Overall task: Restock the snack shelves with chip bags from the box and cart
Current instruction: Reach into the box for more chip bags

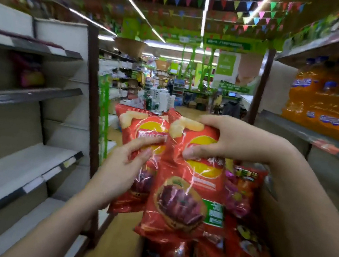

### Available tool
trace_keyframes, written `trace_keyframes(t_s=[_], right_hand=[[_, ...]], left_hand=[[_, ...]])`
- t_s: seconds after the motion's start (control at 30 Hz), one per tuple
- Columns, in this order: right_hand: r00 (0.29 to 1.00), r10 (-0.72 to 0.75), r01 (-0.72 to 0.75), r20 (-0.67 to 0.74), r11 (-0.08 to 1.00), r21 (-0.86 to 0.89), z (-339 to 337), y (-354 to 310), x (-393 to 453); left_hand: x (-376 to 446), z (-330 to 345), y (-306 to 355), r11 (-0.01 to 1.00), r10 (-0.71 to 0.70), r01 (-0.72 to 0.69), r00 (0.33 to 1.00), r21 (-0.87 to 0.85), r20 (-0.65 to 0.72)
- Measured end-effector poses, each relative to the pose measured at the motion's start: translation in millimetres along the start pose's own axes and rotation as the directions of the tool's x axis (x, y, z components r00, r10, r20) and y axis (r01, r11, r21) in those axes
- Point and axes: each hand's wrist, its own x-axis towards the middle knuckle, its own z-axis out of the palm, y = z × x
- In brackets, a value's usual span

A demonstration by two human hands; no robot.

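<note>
right hand grips the top of the front red chip bag | left hand holds the back red chip bag | both bags are up over the box of chip bags | shelves on the left

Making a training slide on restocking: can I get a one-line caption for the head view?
Both hands lift two red foil chip bags from the open cardboard box beside bare white shelves.

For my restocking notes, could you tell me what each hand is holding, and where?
The right hand grips the front red chip bag near its top. The left hand holds the rear red chip bag at mid-height.
</note>
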Motion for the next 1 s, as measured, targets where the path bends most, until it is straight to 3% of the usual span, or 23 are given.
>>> trace_keyframes(t_s=[0.17, 0.3, 0.4, 0.47, 0.5, 0.57, 0.7, 0.77, 0.87, 0.93, 1.0], right_hand=[[0.974, -0.220, 0.219, -0.047, 0.975, -0.033, 30.0, -83.0, 45.2], [0.917, -0.388, 0.390, -0.090, 0.921, -0.003, 78.6, -161.3, 66.5], [0.869, -0.479, 0.490, -0.129, 0.868, 0.079, 127.1, -217.0, 72.6], [0.839, -0.486, 0.541, -0.245, 0.794, 0.277, 164.2, -251.5, 68.9], [0.853, -0.445, 0.523, -0.274, 0.738, 0.428, 182.6, -270.3, 63.6], [0.917, -0.353, 0.382, -0.185, 0.643, 0.664, 212.8, -300.1, 45.5], [0.960, -0.275, 0.157, 0.047, 0.671, 0.724, 261.3, -351.1, -3.2], [0.935, -0.300, 0.057, 0.188, 0.650, 0.757, 281.7, -377.1, -28.9], [0.810, -0.472, -0.035, 0.348, 0.554, 0.832, 307.3, -413.9, -64.0], [0.753, -0.574, 0.009, 0.321, 0.498, 0.867, 325.5, -434.8, -80.9], [0.744, -0.595, -0.007, 0.303, 0.448, 0.894, 339.4, -454.8, -96.3]], left_hand=[[-42.6, -66.2, 32.2, 0.883, -0.340, 0.292, 0.937, -0.368, -0.073], [-96.5, -137.5, 33.3, 0.937, -0.347, 0.349, 0.913, -0.030, -0.214], [-148.6, -186.2, 41.8, 0.899, -0.426, 0.434, 0.838, -0.055, -0.341], [-185.5, -212.2, 50.7, 0.894, -0.437, 0.431, 0.785, -0.119, -0.440], [-205.6, -226.2, 51.6, 0.888, -0.442, 0.442, 0.748, -0.124, -0.496], [-242.2, -247.1, 53.1, 0.862, -0.450, 0.497, 0.661, -0.099, -0.600], [-316.0, -282.3, 56.9, 0.835, -0.423, 0.541, 0.519, -0.098, -0.743], [-350.0, -295.5, 67.2, 0.857, -0.401, 0.492, 0.455, -0.150, -0.796], [-393.0, -308.1, 87.0, 0.857, -0.336, 0.500, 0.358, -0.125, -0.871], [-418.5, -314.0, 97.3, 0.834, -0.320, 0.540, 0.306, -0.114, -0.897], [-442.3, -322.4, 107.7, 0.823, -0.304, 0.560, 0.298, -0.092, -0.905]])
